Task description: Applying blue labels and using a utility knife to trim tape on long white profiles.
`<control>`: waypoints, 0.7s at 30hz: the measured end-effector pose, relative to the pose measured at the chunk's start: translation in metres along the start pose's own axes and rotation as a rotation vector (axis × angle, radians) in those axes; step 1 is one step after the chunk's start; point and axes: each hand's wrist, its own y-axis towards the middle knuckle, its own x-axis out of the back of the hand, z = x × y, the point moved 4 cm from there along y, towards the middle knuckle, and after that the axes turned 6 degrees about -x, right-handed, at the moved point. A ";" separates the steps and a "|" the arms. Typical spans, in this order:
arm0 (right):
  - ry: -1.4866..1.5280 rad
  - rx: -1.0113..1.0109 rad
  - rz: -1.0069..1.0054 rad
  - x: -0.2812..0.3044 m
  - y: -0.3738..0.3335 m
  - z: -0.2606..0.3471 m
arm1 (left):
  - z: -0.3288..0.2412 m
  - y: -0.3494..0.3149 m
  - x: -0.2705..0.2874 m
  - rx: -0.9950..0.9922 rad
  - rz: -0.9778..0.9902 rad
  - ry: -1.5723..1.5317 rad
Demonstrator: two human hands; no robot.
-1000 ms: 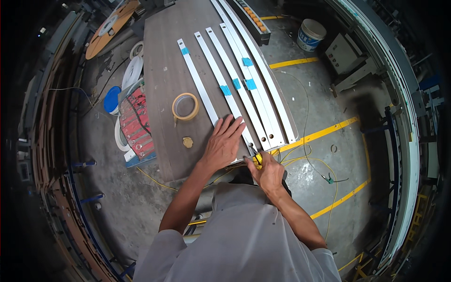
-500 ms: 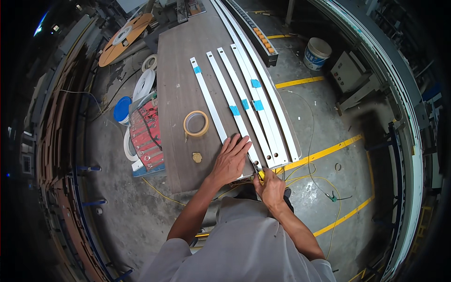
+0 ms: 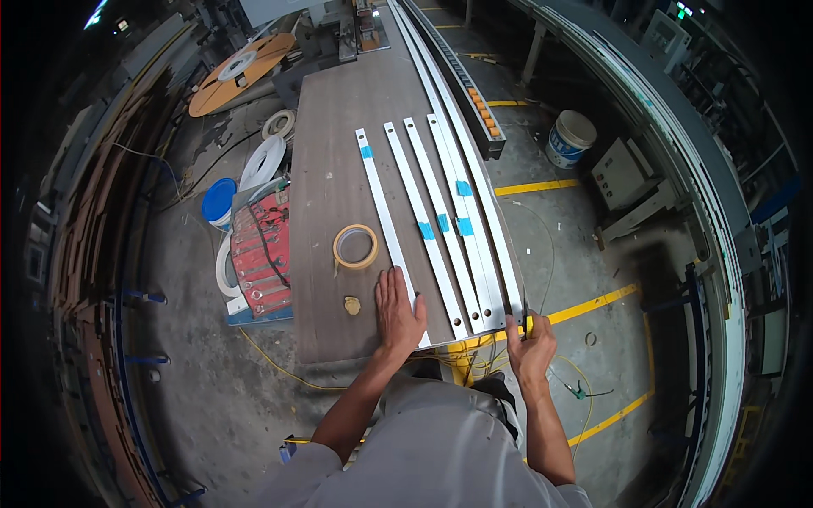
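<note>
Several long narrow white strips with holes near their ends lie lengthwise on a brown board-topped table [image 3: 339, 110]. My left hand [image 3: 398, 317] rests flat with fingers stretched out on the near part of the leftmost strip [image 3: 384, 212]. At the table's near right corner, my right hand [image 3: 532, 354] is closed around a small yellow-and-black tool [image 3: 529, 325], its working end mostly hidden. It is beside the near end of the rightmost strip [image 3: 501, 262]. Pieces of blue tape [image 3: 464, 227] mark several strips. A roll of tan tape [image 3: 355, 246] lies left of them.
A small tan lump [image 3: 351, 306] sits on the table. Left of the table are a red tool tray [image 3: 262, 245], a blue-lidded bucket [image 3: 219, 201] and white rolls [image 3: 262, 162]. A roller rail [image 3: 457, 80] runs along the far right. Yellow cables [image 3: 483, 366] trail below the near edge.
My right hand has moved right with the tool, from a middle strip's near end to the table corner. My left hand has shifted left and nearer, onto the leftmost strip. The view has shifted slightly.
</note>
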 end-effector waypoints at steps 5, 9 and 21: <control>0.024 -0.085 0.067 0.001 0.016 -0.010 | 0.002 0.002 -0.003 0.033 -0.003 -0.066; 0.155 -0.280 0.218 -0.009 0.018 -0.024 | -0.001 0.007 -0.006 0.051 -0.019 -0.090; 0.202 0.048 0.615 -0.043 0.068 -0.034 | -0.043 0.026 -0.041 0.185 -0.065 -0.072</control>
